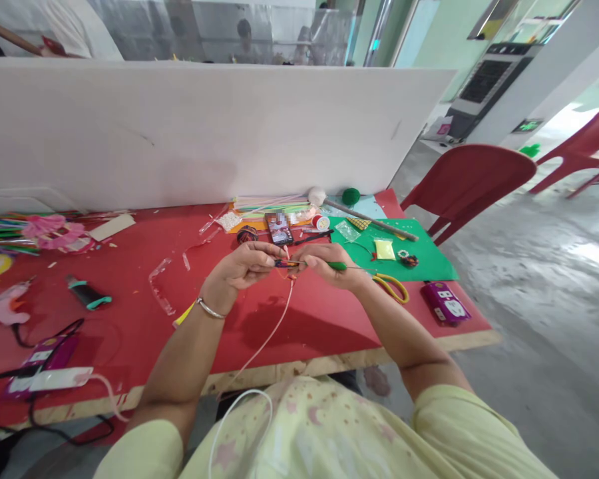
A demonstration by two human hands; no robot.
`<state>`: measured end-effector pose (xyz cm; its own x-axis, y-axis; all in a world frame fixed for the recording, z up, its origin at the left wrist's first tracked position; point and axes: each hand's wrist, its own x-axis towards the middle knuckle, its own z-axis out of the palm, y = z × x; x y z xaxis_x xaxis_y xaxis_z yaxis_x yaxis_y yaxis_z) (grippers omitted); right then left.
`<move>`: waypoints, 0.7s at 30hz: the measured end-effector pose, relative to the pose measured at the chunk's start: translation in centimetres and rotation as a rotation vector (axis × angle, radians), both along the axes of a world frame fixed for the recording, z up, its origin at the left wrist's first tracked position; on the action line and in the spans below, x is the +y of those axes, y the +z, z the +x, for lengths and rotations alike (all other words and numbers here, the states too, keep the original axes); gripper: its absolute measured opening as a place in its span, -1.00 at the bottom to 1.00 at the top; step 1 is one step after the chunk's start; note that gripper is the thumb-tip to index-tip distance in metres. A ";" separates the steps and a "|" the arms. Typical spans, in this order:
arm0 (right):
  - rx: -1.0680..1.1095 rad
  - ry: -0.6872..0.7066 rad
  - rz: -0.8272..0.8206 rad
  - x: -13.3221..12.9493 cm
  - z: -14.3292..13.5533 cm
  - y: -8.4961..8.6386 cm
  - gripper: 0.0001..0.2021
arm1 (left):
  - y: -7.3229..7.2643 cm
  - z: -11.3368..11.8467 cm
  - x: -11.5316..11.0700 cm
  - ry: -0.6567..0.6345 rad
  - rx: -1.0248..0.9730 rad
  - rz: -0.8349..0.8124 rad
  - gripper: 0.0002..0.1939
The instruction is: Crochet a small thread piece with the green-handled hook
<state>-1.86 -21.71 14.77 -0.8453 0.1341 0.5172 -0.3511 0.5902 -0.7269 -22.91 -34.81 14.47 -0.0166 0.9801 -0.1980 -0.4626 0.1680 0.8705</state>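
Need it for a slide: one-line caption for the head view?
Left hand pinches a small dark piece, right hand holds a green-handled tool, above a red table.

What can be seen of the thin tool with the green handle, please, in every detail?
The thin tool with a short, rounded green handle is held in the right hand, roughly level above the red table. A slim grey shaft, metallic by its look, runs from the handle toward the left hand and seems to meet the small dark, multicoloured piece there. Another thin line extends from the handle's opposite end. The tip is too small to make out.
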 end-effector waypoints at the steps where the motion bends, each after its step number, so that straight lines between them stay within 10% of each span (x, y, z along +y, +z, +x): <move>1: -0.030 0.024 -0.069 0.0 0.1 -0.1 -0.59 | 0.0 0.1 0.0 -0.009 0.008 -0.003 -0.77; 6: -0.130 0.122 -0.605 -0.4 -1.0 -2.2 -0.52 | 0.0 2.0 0.5 0.099 0.026 0.073 -0.77; 10: -0.073 0.000 -0.875 -2.0 -3.2 -4.6 -0.41 | -0.8 4.8 1.2 0.430 0.175 0.181 -0.68; 15: 0.104 -0.517 -0.381 -3.5 -3.9 -5.4 -0.52 | -2.7 6.3 2.0 0.881 0.473 0.269 -0.65; 21: 0.263 -0.719 0.140 -2.7 -4.4 -5.9 -0.50 | -2.8 6.4 2.1 0.861 0.329 0.250 -0.68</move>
